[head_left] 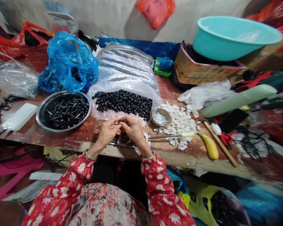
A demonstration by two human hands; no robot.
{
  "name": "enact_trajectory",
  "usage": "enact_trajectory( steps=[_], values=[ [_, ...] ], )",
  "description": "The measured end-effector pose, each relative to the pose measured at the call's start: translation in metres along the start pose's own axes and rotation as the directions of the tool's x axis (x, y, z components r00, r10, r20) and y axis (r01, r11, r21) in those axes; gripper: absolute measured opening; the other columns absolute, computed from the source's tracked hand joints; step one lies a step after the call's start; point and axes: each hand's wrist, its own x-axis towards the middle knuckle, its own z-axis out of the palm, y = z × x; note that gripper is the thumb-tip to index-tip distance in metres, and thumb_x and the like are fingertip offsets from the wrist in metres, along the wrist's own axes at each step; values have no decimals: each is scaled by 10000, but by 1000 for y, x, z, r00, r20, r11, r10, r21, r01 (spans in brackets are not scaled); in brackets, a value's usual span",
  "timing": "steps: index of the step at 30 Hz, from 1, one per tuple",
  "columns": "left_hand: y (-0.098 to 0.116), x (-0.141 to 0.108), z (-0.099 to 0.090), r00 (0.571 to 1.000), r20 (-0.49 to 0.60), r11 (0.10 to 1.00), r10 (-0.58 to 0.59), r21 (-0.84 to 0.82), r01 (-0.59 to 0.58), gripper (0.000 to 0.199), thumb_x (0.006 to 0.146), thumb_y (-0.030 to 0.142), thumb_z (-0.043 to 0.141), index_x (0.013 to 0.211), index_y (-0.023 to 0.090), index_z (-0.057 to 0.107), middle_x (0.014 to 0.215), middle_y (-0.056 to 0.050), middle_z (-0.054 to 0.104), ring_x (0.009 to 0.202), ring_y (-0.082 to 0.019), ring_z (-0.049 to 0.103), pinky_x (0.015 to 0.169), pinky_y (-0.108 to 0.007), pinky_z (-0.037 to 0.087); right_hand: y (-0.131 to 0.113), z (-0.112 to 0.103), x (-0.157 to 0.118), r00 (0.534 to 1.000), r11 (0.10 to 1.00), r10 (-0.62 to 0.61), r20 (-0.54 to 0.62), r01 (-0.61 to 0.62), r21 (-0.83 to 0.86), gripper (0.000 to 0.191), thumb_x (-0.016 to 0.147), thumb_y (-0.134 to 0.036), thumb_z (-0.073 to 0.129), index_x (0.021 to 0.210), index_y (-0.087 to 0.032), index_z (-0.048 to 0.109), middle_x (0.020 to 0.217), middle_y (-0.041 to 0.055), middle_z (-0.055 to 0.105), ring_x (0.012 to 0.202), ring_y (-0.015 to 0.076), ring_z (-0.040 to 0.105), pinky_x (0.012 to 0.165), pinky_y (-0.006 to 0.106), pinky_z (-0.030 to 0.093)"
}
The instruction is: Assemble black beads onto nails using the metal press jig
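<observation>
My left hand (109,131) and my right hand (133,129) meet above the bench's front edge, fingers pinched together. Between the fingertips is a small black part (119,121), mostly hidden. Under the hands lies a metal fixture (124,140), partly covered by them, with a long rod (165,136) reaching right to a pale handle. Just behind the hands, a clear plastic bag (157,100) opens toward me, spilling many small round black parts (124,102). A small bowl (170,118) of thin silvery metal pieces stands to the right of the bag.
A steel basin (39,114) of black parts with metal stems is at left, near a white power bank (20,116). White plastic pieces (184,121), a banana (209,147) and a wooden stick (220,143) lie right. Behind them a turquoise tub (233,39) rests on a box.
</observation>
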Motion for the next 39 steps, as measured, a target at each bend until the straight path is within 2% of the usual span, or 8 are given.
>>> enact_trajectory(
  steps=[8,17,20,23,27,30,34,39],
  values=[
    [4,1,-1,998,-61,995,-28,-98,22,473,808,466,809,1135,127,760,823,-46,782,643,-134,730,574,-209,617,-14,-8,-14,986,977,-158,49,164,-136,286,867,-203,628,1133,-220,733,939,42,729,858,208,657,796,328,539],
    [11,-4,0,997,-72,996,-25,-89,19,445,804,482,813,1060,131,719,802,-38,766,602,-116,688,510,-180,545,-21,0,-28,951,941,-290,-106,263,-211,252,876,-174,589,1114,-202,669,899,38,642,812,205,630,767,333,525],
    [12,-7,-7,992,-124,1000,-11,-21,8,423,824,468,784,1075,135,707,786,-31,743,543,-108,640,442,-178,463,-22,-12,-36,950,951,-272,-156,241,-192,218,886,-160,575,1073,-210,675,965,50,638,832,198,631,778,332,529],
    [10,-13,-20,984,-138,980,114,178,-89,299,872,395,737,1052,156,735,800,-15,720,565,-95,595,491,-192,452,-21,-26,-46,950,942,-267,-159,222,-252,154,901,-133,565,968,-218,675,940,45,637,820,195,617,764,325,512],
    [7,-22,-38,928,46,777,370,531,-337,148,945,272,652,1022,183,742,978,-48,728,792,-144,652,683,-247,518,-13,-37,-56,958,890,-278,-65,231,-393,147,919,-114,578,931,-217,681,915,52,655,836,211,620,787,337,494],
    [6,-25,-44,869,238,575,434,669,-470,158,975,208,585,1064,189,713,1078,-75,690,1016,-203,667,888,-320,542,-6,-35,-58,965,848,-261,-5,227,-479,145,949,-139,584,945,-227,700,941,71,665,916,244,625,830,360,492],
    [8,-25,-42,868,286,430,406,778,-458,146,942,187,603,1048,191,703,1080,-70,637,1008,-213,652,901,-331,535,1,-29,-54,970,822,-241,23,217,-527,133,974,-180,610,941,-234,727,934,74,660,944,261,613,851,377,487],
    [15,-23,-39,890,275,393,364,821,-415,150,886,164,627,1003,193,715,1058,-53,620,909,-188,635,787,-290,513,5,-28,-54,972,865,-233,32,222,-450,147,997,-202,611,964,-235,750,937,66,692,949,250,637,861,368,489]
  ],
)
